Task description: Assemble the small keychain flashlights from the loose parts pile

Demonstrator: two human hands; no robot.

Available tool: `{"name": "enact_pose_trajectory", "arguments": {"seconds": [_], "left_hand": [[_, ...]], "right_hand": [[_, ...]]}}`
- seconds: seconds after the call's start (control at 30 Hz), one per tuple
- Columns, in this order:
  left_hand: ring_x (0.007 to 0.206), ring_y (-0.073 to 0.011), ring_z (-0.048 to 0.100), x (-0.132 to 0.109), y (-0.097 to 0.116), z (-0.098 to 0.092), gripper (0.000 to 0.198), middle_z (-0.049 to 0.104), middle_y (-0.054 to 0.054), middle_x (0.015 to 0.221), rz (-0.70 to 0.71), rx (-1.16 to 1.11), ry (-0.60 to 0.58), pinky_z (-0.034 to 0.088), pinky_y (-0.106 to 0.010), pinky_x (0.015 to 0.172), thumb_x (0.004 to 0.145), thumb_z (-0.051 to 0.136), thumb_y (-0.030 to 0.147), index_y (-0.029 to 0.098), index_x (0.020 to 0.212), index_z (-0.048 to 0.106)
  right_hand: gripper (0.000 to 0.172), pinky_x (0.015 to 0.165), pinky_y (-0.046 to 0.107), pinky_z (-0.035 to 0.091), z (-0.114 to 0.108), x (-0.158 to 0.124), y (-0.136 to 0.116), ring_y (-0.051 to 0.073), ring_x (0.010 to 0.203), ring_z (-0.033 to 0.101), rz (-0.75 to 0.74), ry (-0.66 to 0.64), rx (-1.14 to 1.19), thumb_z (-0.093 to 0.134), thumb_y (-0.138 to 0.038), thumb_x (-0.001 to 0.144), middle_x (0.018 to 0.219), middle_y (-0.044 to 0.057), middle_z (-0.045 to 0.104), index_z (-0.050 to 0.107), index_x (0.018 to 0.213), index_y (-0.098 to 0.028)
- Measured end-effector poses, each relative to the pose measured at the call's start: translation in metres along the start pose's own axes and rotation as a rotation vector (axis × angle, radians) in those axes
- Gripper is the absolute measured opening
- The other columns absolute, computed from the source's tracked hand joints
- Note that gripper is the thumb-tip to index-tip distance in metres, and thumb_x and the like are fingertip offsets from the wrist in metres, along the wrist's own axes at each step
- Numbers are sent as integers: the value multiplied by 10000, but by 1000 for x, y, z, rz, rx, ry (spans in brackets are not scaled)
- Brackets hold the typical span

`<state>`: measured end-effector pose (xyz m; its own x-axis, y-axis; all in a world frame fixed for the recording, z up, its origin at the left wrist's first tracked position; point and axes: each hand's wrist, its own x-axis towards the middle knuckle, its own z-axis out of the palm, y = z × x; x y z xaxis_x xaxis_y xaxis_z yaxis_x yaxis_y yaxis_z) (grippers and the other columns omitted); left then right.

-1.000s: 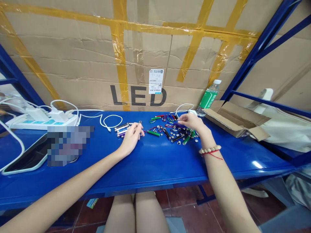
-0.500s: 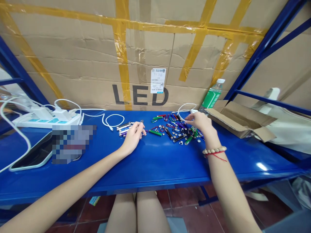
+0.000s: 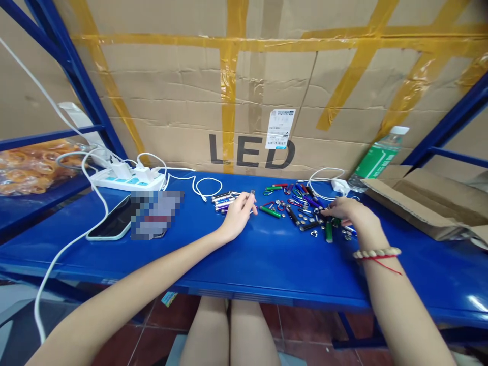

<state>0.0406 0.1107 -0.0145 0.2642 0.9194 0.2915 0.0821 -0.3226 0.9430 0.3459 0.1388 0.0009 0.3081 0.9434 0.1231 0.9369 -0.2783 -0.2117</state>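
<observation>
My left hand (image 3: 239, 213) rests on the blue table with its fingers closed around a small metal piece (image 3: 252, 192) that pokes out at the fingertips. Just left of it lie several small metal tubes (image 3: 223, 202), silver, blue and purple. My right hand (image 3: 348, 209) reaches down into the right side of a loose pile of coloured tubes, clips and small round discs; whether its fingers hold anything is hidden. A green tube (image 3: 270, 211) lies between the hands, and a black tube (image 3: 293, 216) is in the pile.
An open cardboard box (image 3: 427, 203) and a green-labelled bottle (image 3: 381, 155) stand at the right. At the left are a power strip (image 3: 125, 181), a phone (image 3: 110, 223), a blurred item and white cables. A large LED carton (image 3: 183, 101) stands behind the table (image 3: 267, 274).
The view has turned left. My right hand has lowered from above the pile into its right side. My left hand still has the small metal piece at its fingertips.
</observation>
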Motion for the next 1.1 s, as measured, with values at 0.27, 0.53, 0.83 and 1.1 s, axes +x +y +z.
{"name": "enact_pose_trajectory", "arguments": {"seconds": [0.27,0.53,0.83,1.1], "left_hand": [[476,-81,403,1,0,0,248,534,11,615,12,-17,4,287,-175,428,867,379,406,178,798,450],[479,-85,413,3,1,1,262,529,11,602,16,21,13,294,-181,417,852,390,417,172,793,459],[473,-84,410,3,7,4,321,524,14,597,-6,46,8,307,-193,426,828,395,478,166,769,442],[482,-82,416,5,3,3,314,533,15,613,-10,52,16,306,-188,428,832,399,476,168,791,443]], "right_hand": [[217,421,206,492,-3,-10,-24,144,565,612,131,-141,223,626,-225,687,784,94,658,661,872,-117],[243,503,166,532,-21,-14,-11,102,633,622,181,-87,415,605,-179,720,893,75,666,665,951,-129],[192,616,263,528,-35,-14,14,162,634,646,304,-1,385,576,-132,723,798,105,683,681,883,-115],[287,666,154,492,-35,-12,8,87,710,646,111,-62,515,420,-145,852,907,89,682,610,1062,-100]]}}
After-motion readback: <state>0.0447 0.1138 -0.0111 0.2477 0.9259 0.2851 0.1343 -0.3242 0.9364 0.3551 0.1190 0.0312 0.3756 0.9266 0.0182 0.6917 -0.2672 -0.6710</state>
